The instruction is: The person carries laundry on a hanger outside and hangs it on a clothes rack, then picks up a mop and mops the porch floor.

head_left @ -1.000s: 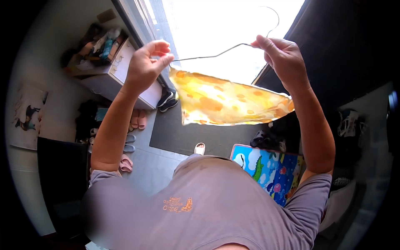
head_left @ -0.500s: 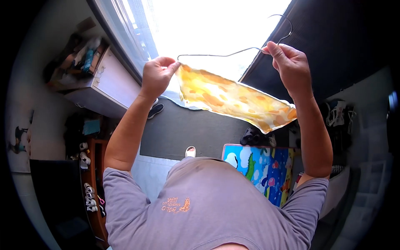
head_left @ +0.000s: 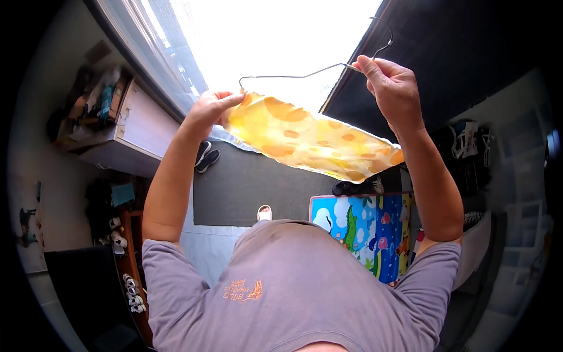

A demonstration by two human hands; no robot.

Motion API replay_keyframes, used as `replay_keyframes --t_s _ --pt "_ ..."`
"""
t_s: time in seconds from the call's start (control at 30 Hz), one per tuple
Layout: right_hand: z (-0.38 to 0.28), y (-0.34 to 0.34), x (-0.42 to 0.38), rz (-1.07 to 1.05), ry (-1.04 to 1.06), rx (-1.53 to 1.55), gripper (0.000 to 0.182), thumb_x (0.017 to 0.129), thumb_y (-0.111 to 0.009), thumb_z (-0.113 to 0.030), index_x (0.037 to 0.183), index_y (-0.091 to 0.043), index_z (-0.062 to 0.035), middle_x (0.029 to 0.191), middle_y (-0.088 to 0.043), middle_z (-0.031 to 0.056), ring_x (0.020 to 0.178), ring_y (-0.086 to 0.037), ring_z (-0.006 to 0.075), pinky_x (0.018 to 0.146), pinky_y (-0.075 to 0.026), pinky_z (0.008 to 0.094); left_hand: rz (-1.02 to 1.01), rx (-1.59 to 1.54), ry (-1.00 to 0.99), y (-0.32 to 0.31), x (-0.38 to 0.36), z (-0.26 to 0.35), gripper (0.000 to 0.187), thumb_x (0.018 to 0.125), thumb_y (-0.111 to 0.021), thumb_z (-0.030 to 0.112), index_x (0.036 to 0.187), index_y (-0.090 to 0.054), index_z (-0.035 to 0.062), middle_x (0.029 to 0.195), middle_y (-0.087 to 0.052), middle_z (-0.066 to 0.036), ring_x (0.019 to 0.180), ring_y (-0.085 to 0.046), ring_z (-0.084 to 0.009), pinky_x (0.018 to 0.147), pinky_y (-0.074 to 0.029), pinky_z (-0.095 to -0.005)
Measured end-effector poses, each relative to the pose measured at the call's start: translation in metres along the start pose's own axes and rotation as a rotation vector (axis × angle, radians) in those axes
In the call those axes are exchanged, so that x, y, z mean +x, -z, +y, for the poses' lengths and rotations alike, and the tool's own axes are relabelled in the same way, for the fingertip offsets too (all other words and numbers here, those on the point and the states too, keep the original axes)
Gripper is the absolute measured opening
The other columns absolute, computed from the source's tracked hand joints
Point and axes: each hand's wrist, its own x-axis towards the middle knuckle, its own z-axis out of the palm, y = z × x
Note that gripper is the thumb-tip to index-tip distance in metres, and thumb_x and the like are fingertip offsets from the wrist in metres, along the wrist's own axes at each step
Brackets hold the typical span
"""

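The left hand (head_left: 208,110) pinches a corner of the spotted yellow cloth (head_left: 311,132) between thumb and fingers, beside one end of the wire hanger (head_left: 302,77). The right hand (head_left: 394,91) is closed on the wire just below its hook. The cloth hangs between both hands, above the dark mat (head_left: 252,188). At left, a brown box (head_left: 119,97) on the white cabinet (head_left: 143,123) holds a blue bottle (head_left: 106,102) among jumbled items; a wooden rack (head_left: 136,234) holds pale shoes (head_left: 132,285).
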Motion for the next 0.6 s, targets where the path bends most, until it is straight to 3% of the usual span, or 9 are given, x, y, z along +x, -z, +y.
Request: replay_keyframes --t_s 0.13,0.2,0.23,0.33,0.37,0.4,0.47,0.57,0.6 --pt "0.012 -0.010 0.003 0.021 0.071 -0.034 0.026 0.092 -0.064 -0.024 0.091 -0.073 0.0006 0.052 -0.055 -0.0003 0.046 -0.046 0.0055 0.043 -0.035 0.0237 0.019 0.031 -0.086 -0.004 0.000 0.005 0.032 0.084 -0.072 0.028 0.093 -0.068 -0.0031 0.079 -0.068 -0.007 0.065 -0.064 -0.0118 0.059 -0.051 -0.0232" --pt "0.015 -0.020 -0.001 -0.022 0.059 0.010 0.024 0.091 -0.065 -0.019 0.088 -0.073 0.0027 0.050 -0.054 0.0005 0.045 -0.045 0.0060 0.043 -0.035 0.0250 0.260 0.190 -0.316 -0.012 0.001 0.005 0.029 0.082 -0.074 0.026 0.089 -0.070 -0.0019 0.076 -0.069 -0.008 0.065 -0.064 -0.0108 0.061 -0.051 -0.0231" --pt "0.014 -0.024 -0.002 -0.051 0.037 0.008 0.024 0.090 -0.065 -0.020 0.088 -0.073 0.0030 0.050 -0.054 0.0001 0.045 -0.046 0.0052 0.043 -0.034 0.0244 0.248 0.188 -0.309 -0.014 0.001 0.003 0.029 0.082 -0.074 0.026 0.089 -0.070 -0.0019 0.076 -0.069 -0.008 0.065 -0.064 -0.0108 0.061 -0.051 -0.0231" --pt "0.018 -0.031 0.004 -0.086 0.000 0.096 0.025 0.091 -0.063 -0.020 0.090 -0.072 0.0030 0.050 -0.053 -0.0016 0.044 -0.043 0.0038 0.041 -0.033 0.0246 0.534 0.666 -0.511 -0.027 0.005 -0.002 0.027 0.078 -0.074 0.023 0.094 -0.070 0.0019 0.080 -0.070 -0.012 0.071 -0.068 -0.0185 0.066 -0.053 -0.0304" --pt "0.018 -0.034 0.006 -0.081 -0.020 0.152 0.026 0.092 -0.062 -0.021 0.091 -0.072 0.0029 0.050 -0.053 -0.0016 0.044 -0.043 0.0035 0.041 -0.033 0.0249 0.513 0.654 -0.518 -0.029 0.009 -0.004 0.027 0.078 -0.074 0.023 0.094 -0.070 0.0019 0.080 -0.070 -0.012 0.071 -0.068 -0.0185 0.066 -0.053 -0.0304" --pt "0.013 -0.035 0.008 -0.087 -0.159 0.227 0.027 0.092 -0.061 -0.023 0.094 -0.072 0.0017 0.050 -0.051 -0.0017 0.042 -0.042 0.0040 0.040 -0.033 0.0249 0.605 0.786 -0.561 -0.030 0.013 -0.006 0.029 0.077 -0.074 0.024 0.096 -0.069 0.0023 0.082 -0.069 -0.012 0.072 -0.068 -0.0212 0.067 -0.053 -0.0324" --pt "0.006 -0.034 0.010 -0.170 -0.208 0.253 0.031 0.092 -0.061 -0.026 0.101 -0.069 0.0027 0.054 -0.054 -0.0004 0.047 -0.046 0.0044 0.044 -0.036 0.0224 0.734 0.908 -0.599 -0.024 0.023 -0.008 0.033 0.076 -0.074 0.025 0.101 -0.066 0.0043 0.088 -0.067 -0.011 0.075 -0.066 -0.0243 0.069 -0.053 -0.0352" --pt "0.002 -0.035 0.011 -0.179 -0.244 0.262 0.034 0.092 -0.061 -0.026 0.105 -0.067 0.0044 0.058 -0.056 0.0013 0.051 -0.050 0.0055 0.048 -0.039 0.0214 0.952 1.034 -1.058 -0.042 0.013 0.002 0.021 0.074 -0.075 0.014 0.092 -0.065 0.0060 0.084 -0.065 -0.010 0.076 -0.064 -0.0266 0.068 -0.052 -0.0349" --pt "0.003 -0.036 0.011 -0.176 -0.255 0.297 0.035 0.092 -0.060 -0.026 0.106 -0.066 0.0053 0.061 -0.057 0.0024 0.053 -0.051 0.0062 0.050 -0.041 0.0212 0.827 0.968 -1.112 -0.060 -0.001 0.004 0.019 0.074 -0.075 0.012 0.088 -0.064 0.0060 0.083 -0.064 -0.010 0.075 -0.064 -0.0272 0.067 -0.052 -0.0350"
